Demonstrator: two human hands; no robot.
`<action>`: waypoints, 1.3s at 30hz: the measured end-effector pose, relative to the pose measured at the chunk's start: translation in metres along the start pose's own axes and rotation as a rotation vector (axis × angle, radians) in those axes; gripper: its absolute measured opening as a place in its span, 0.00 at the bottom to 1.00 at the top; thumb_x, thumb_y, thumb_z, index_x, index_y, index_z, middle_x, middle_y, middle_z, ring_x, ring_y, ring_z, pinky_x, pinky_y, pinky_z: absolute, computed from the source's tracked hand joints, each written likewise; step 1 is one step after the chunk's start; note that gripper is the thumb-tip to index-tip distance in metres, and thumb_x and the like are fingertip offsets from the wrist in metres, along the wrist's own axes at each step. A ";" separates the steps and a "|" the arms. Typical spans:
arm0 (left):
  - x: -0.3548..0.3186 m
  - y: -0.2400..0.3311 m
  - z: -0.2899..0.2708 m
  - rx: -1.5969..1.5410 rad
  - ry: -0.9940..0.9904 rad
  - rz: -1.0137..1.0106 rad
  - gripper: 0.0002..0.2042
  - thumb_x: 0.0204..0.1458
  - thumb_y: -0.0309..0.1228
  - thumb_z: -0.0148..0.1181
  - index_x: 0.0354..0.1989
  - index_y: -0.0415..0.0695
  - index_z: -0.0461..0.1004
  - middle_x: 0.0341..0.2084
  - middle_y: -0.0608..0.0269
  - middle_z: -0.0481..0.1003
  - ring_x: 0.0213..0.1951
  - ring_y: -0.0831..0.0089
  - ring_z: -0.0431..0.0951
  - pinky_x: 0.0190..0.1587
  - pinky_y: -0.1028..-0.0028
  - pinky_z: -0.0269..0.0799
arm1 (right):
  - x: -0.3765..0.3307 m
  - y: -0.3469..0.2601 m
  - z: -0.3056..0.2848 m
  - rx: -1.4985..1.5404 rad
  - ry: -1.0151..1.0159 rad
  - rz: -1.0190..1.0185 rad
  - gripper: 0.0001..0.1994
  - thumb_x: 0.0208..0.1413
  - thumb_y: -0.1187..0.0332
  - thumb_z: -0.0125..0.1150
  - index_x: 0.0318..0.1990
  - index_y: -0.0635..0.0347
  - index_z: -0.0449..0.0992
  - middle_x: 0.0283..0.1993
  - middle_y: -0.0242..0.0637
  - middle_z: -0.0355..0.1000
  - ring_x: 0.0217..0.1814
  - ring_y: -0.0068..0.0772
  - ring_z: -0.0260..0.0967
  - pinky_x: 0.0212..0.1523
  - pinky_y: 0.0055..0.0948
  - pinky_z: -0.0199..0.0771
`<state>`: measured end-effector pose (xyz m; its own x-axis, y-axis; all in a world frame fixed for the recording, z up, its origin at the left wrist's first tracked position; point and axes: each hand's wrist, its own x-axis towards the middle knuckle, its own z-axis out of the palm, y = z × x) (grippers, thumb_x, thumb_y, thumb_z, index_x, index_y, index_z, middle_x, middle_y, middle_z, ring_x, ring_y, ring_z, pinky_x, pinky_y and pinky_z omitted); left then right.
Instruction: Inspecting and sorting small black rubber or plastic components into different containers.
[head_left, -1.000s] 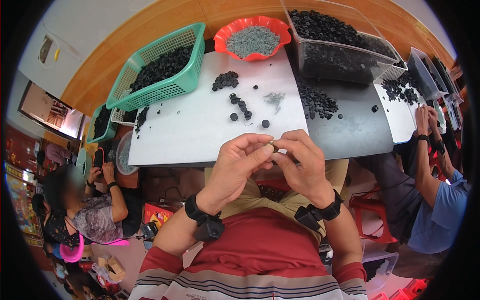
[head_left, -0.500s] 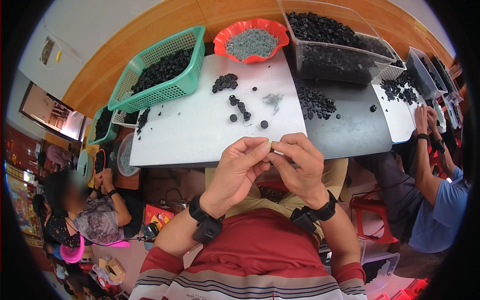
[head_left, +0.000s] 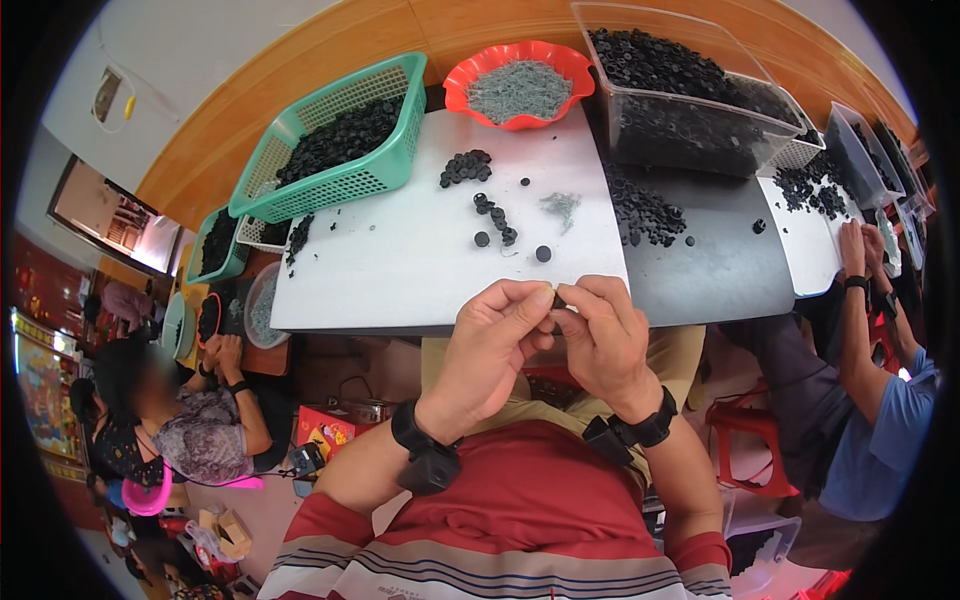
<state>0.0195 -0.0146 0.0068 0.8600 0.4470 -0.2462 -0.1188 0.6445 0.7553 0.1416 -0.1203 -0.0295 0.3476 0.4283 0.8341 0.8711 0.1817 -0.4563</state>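
Observation:
Above my lap, at the near edge of the white board (head_left: 370,275), my left hand (head_left: 492,340) and my right hand (head_left: 612,345) meet fingertip to fingertip. Both pinch a tiny dark piece (head_left: 558,299), mostly covered by the thumbs and fingers; its kind cannot be made out. Just beyond them on the board lie a round black cap (head_left: 543,254), another black cap (head_left: 481,239) and a short row of black parts (head_left: 497,216). Further back sit a cluster of small black round parts (head_left: 466,168) and a little heap of thin grey pins (head_left: 562,208).
A green basket (head_left: 350,182) of black parts, a red scalloped bowl (head_left: 530,122) of grey pins and a clear bin (head_left: 690,135) line the back. Loose black parts (head_left: 650,212) lie on the dark tabletop (head_left: 715,270). Co-workers' hands (head_left: 862,248) work at right and left.
The whole view has shifted slightly, so the board and bins appear a little further right. My hands keep the same fingertip pinch, with only small finger movement.

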 end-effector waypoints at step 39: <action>0.033 0.052 -0.062 0.660 -0.066 0.221 0.12 0.62 0.25 0.63 0.52 0.36 0.79 0.40 0.63 0.80 0.40 0.75 0.82 0.48 0.75 0.79 | -0.004 -0.004 -0.004 0.267 -0.022 0.265 0.12 0.58 0.79 0.67 0.48 0.66 0.76 0.42 0.43 0.73 0.29 0.29 0.68 0.28 0.25 0.70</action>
<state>0.0107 0.0718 0.0000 0.8813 0.4720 -0.0223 0.0137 0.0216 0.9997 0.1381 -0.1264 -0.0301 0.5384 0.5098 0.6710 0.6301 0.2852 -0.7223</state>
